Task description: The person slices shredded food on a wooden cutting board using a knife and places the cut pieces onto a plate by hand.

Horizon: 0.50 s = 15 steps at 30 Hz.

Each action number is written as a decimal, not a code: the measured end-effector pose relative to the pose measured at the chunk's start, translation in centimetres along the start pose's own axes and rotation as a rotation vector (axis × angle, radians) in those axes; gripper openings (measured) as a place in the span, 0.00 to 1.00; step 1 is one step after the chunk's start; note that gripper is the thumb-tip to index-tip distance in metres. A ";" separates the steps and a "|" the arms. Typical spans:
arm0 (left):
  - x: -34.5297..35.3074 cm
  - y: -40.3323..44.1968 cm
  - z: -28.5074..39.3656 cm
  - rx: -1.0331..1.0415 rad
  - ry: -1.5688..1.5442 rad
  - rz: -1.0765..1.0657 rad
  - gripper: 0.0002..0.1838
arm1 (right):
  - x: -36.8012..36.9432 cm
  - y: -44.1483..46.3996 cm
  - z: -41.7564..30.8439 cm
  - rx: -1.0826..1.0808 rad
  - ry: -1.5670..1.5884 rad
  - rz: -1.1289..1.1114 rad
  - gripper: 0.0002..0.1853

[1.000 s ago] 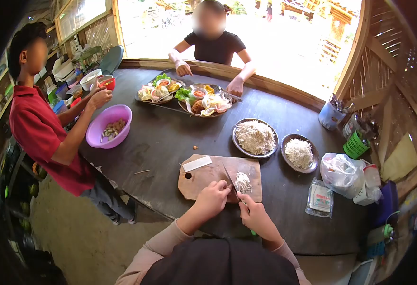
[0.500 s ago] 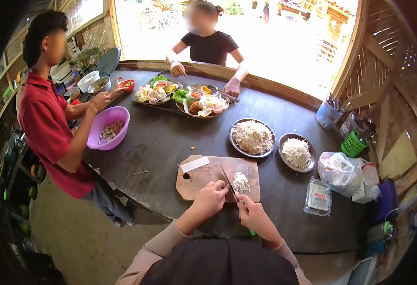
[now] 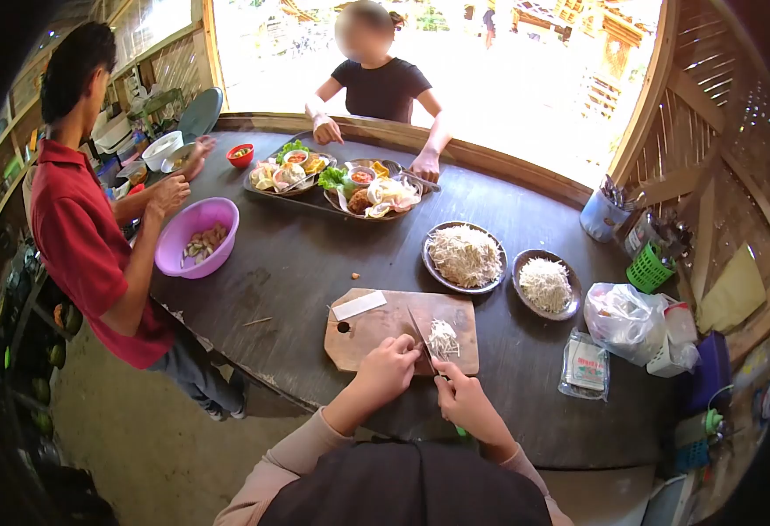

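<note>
While the right fingers (image 3: 447,370) grip the knife (image 3: 419,330), tuck the bunched left fingers (image 3: 402,344) back; contents unclear. Slice inside the near edge of the board (image 3: 354,344).

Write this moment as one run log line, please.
right hand: holding knife | left hand: beside blade, over cutting board | white shreds: on board, right of blade | red bowl: on table

Our chopping board (image 3: 346,347) has a tray (image 3: 306,200) at 11 o'clock, a basin (image 3: 183,266) at 10. Plates (image 3: 468,289) lie at 1 and 2, a bag (image 3: 623,321) at 3.
</note>
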<state>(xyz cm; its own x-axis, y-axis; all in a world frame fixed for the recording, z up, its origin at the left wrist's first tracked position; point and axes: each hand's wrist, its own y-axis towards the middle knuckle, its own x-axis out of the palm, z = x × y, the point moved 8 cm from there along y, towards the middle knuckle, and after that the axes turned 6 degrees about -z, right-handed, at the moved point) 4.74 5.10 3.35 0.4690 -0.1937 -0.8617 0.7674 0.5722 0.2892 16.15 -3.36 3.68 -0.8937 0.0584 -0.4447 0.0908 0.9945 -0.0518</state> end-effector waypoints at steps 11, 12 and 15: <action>-0.5 -0.1 0.2 0.004 -0.037 0.036 0.10 | -0.1 0.2 -1.0 -0.122 -0.045 0.051 0.15; -0.4 -0.1 0.2 0.005 -0.038 0.036 0.10 | -0.3 0.0 -1.5 -0.125 -0.072 0.049 0.15; -0.6 0.0 0.0 0.003 -0.038 0.035 0.11 | -0.2 -0.2 -1.0 -0.078 -0.071 0.021 0.15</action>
<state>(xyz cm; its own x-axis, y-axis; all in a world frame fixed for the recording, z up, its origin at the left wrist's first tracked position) 4.43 5.22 3.81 0.5120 -0.2039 -0.8345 0.7517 0.5764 0.3204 15.91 -3.44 4.66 -0.8585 0.0762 -0.5072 0.0726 0.9970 0.0269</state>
